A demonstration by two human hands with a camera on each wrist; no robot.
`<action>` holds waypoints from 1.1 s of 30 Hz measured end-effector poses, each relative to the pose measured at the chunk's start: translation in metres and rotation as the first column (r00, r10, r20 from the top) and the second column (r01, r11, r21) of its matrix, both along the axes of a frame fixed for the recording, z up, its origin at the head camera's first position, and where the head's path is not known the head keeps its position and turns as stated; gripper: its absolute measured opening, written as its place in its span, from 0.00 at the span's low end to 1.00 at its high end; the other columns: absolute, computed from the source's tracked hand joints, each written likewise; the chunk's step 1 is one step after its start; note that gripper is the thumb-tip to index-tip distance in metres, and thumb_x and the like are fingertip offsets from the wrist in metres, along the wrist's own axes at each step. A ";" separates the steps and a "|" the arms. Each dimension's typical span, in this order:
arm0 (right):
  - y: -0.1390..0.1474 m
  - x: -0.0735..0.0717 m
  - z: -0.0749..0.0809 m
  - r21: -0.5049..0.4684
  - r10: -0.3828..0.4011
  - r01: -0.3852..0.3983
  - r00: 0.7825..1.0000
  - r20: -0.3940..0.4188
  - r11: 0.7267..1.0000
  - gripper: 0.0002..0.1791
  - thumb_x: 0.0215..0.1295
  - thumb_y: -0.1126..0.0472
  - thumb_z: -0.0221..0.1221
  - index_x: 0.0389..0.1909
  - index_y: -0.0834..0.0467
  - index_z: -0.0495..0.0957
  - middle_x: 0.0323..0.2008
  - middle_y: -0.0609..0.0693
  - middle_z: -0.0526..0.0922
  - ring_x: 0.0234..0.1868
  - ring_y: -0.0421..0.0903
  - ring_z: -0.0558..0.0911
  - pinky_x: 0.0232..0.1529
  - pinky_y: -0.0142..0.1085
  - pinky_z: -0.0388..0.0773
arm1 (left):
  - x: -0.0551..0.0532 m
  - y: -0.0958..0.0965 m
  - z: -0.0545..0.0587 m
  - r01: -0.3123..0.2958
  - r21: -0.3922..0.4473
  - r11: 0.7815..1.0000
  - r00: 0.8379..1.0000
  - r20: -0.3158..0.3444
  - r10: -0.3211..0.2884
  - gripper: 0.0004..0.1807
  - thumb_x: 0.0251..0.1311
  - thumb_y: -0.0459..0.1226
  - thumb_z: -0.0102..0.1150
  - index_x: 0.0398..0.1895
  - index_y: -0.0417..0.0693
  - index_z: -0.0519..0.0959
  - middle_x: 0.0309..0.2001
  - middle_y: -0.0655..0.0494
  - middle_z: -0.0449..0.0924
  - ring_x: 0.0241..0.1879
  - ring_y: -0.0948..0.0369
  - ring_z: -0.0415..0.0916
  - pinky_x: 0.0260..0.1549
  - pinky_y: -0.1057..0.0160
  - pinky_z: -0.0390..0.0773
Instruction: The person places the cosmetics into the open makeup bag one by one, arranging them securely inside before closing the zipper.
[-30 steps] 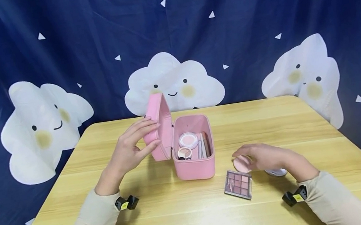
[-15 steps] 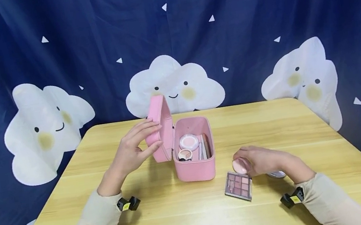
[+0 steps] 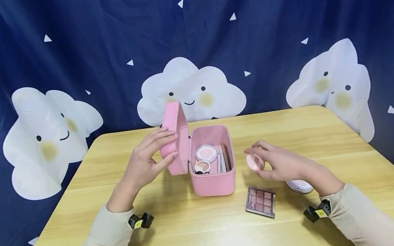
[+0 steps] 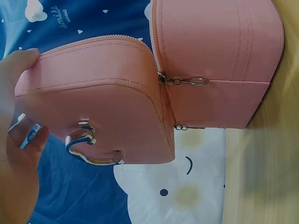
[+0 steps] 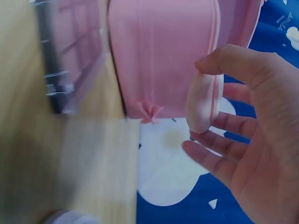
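A pink makeup case [image 3: 214, 185] stands on the table with its lid [image 3: 171, 122] raised to the left. My left hand [image 3: 145, 158] grips the lid by its edge, thumb on one side and fingers on the other. In the left wrist view the lid [image 4: 93, 107] shows a metal handle. My right hand [image 3: 283, 161] pinches a pale pink round powder puff [image 3: 254, 162] between thumb and fingers, above the table, right of the case. Inside the case lie a round compact [image 3: 206, 154], a smaller round pot [image 3: 202, 167] and several slim sticks [image 3: 222, 159].
An eyeshadow palette [image 3: 260, 202] lies on the wooden table [image 3: 183, 235] in front of my right hand. A round white compact [image 3: 300, 186] lies partly hidden under the right wrist. A blue curtain [image 3: 182, 23] with clouds hangs behind the table.
My right hand has lifted the powder puff off the table beside the palette and moved it up and left towards the case. The left hand stays on the lid.
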State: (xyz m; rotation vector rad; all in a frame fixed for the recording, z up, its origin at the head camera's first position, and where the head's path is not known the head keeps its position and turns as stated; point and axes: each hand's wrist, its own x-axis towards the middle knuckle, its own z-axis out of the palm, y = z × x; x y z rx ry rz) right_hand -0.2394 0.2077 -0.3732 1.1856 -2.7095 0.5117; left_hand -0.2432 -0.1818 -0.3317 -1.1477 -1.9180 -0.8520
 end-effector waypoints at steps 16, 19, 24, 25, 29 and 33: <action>-0.058 -0.025 0.038 0.051 0.132 -0.126 0.981 -0.145 0.991 0.27 0.59 0.50 0.65 0.57 0.57 0.75 0.51 0.52 0.74 0.47 0.47 0.77 0.51 0.44 0.76 | 0.002 -0.002 -0.002 -0.006 0.002 1.000 1.000 0.009 0.006 0.23 0.65 0.51 0.59 0.51 0.41 0.82 0.52 0.48 0.81 0.60 0.49 0.72 0.64 0.55 0.66; -0.068 -0.030 0.039 0.090 0.133 -0.122 0.982 -0.132 0.988 0.27 0.60 0.49 0.64 0.57 0.58 0.75 0.49 0.52 0.72 0.45 0.49 0.76 0.49 0.45 0.76 | 0.002 -0.002 -0.002 -0.004 0.001 1.000 1.000 0.006 0.004 0.24 0.65 0.51 0.59 0.51 0.41 0.82 0.52 0.48 0.81 0.60 0.49 0.72 0.64 0.55 0.67; -0.080 -0.037 0.036 0.103 0.146 -0.134 0.981 -0.124 0.986 0.27 0.60 0.49 0.64 0.58 0.56 0.75 0.47 0.49 0.70 0.41 0.45 0.74 0.43 0.41 0.76 | 0.001 -0.001 -0.002 0.007 0.000 1.000 1.000 0.001 -0.007 0.24 0.65 0.51 0.59 0.51 0.40 0.82 0.52 0.48 0.81 0.60 0.50 0.72 0.63 0.56 0.67; -0.083 -0.039 0.036 0.104 0.149 -0.137 0.981 -0.123 0.985 0.27 0.60 0.49 0.63 0.58 0.55 0.75 0.47 0.48 0.70 0.40 0.44 0.73 0.42 0.40 0.76 | 0.000 -0.001 -0.002 0.008 -0.001 1.000 1.000 -0.004 -0.008 0.24 0.65 0.50 0.59 0.51 0.40 0.82 0.52 0.48 0.81 0.60 0.49 0.72 0.63 0.56 0.67; -0.092 -0.045 0.034 0.130 0.160 -0.146 0.981 -0.107 0.981 0.28 0.60 0.49 0.63 0.60 0.55 0.74 0.46 0.48 0.70 0.40 0.44 0.73 0.43 0.40 0.76 | 0.000 -0.001 -0.003 0.010 0.002 1.000 1.000 -0.015 -0.010 0.23 0.65 0.50 0.59 0.51 0.41 0.82 0.52 0.48 0.81 0.60 0.49 0.72 0.63 0.56 0.68; -0.100 -0.050 0.031 0.168 0.156 -0.140 0.984 -0.086 0.976 0.31 0.60 0.49 0.64 0.62 0.57 0.72 0.47 0.50 0.71 0.42 0.46 0.74 0.48 0.44 0.76 | 0.001 0.001 -0.004 0.008 0.006 1.000 1.000 -0.018 -0.008 0.22 0.65 0.50 0.60 0.51 0.42 0.82 0.51 0.48 0.82 0.60 0.50 0.73 0.63 0.55 0.67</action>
